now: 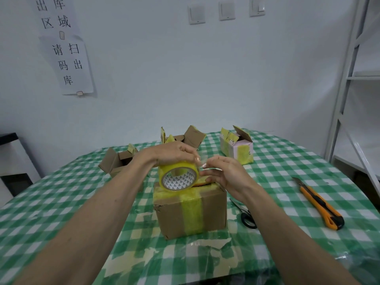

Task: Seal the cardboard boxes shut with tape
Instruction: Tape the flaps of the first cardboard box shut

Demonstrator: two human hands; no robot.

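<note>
Head: tape roll (178, 175) hole toward camera

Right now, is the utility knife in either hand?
No, the orange utility knife lies on the checked tablecloth, right of the scissors.

Both my forearms reach forward from the lower corners of the view and converge toward the middle, bare to the elbow. My left hand (172, 154) is turned palm down with the wrist slightly bent, its fingers curled over the top of the tape roll (178, 175) and gripping it from above. My right hand (224, 171) sits just beside it, palm facing left, wrist tilted upward. Its thumb and forefinger pinch the loose clear tape end (200, 162) close to my left fingertips, while the remaining fingers spread loosely below. The two hands nearly touch.
</note>
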